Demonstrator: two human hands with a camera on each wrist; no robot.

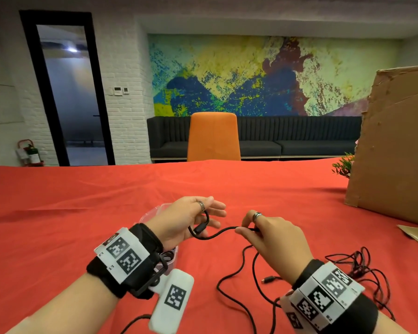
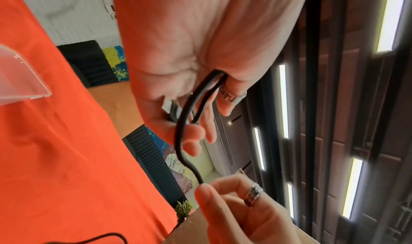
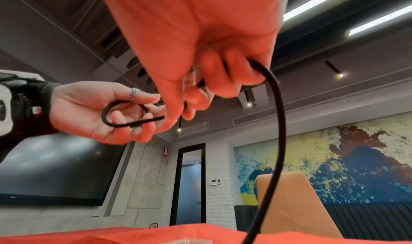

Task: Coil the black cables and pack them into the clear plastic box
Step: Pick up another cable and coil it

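Note:
A thick black cable (image 1: pixel 223 230) stretches between my two hands above the red tablecloth. My left hand (image 1: pixel 203 220) holds a small loop of it near the connector end, fingers curled round the loop (image 3: pixel 125 113). About a hand's width to the right, my right hand (image 1: pixel 249 229) pinches the same cable between thumb and fingertips (image 2: pixel 205 189). From there the cable (image 3: pixel 282 124) hangs down to the table and trails toward me. The clear plastic box (image 1: pixel 152 214) sits under my left wrist, mostly hidden, with dark coiled cable showing inside.
A tangle of thin black cables (image 1: pixel 355 266) lies on the cloth by my right wrist, and a loose connector (image 1: pixel 268 279) lies nearby. A tall cardboard box (image 1: pixel 391 145) stands at the right edge, a small plant (image 1: pixel 343 165) behind it. An orange chair (image 1: pixel 214 136) faces the far side.

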